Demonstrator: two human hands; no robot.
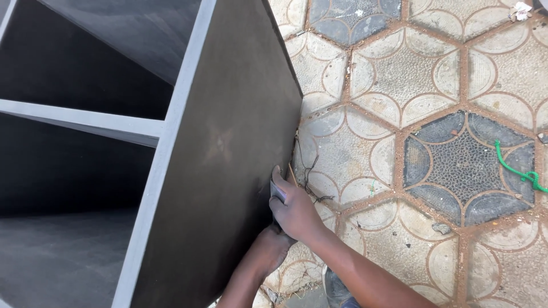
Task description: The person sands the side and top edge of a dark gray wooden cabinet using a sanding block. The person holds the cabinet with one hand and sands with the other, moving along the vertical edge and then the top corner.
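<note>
Head view, looking down the outer side of a big dark cabinet [228, 142] standing on a paved floor [434, 85].

Hands: both are low on the cabinet's side panel, near its lower outer edge.
- Right hand [294, 211]: fingers flat and together, pressing a small sheet [278, 191] against the panel. Only a greyish sliver of the sheet shows past the fingertips; likely abrasive paper, can't confirm. So: closed flat onto the sheet, not a fist.
- Left hand [273, 246]: tucked under the right wrist, knuckles to camera, seems to rest on the panel. Fingers are hidden, so whether it is open or closed can't be told.

Why held so, as a judgement: a flat palm spreads pressure evenly over the sheet, and the second hand backs up or steadies the first. Both arms come in from the bottom of the frame, so the person is close to the panel.

Cabinet: side panel is dark brown-black, matte, with a faint lighter scuff about mid-panel. Front edges [182, 102] are pale grey; the interior has slanted grey dividers and deep dark compartments.

Around it:
- Floor of hexagon tiles with petal patterns, mostly beige, some dark grey, reddish joints.
- Thin dark wire [308, 171] lies on the tiles just beside the cabinet edge, near the right hand.
- Green cord [516, 168] at the right edge, well apart.
- Small white scrap [520, 10] at top right.

No packages, labels or signs in view.
</note>
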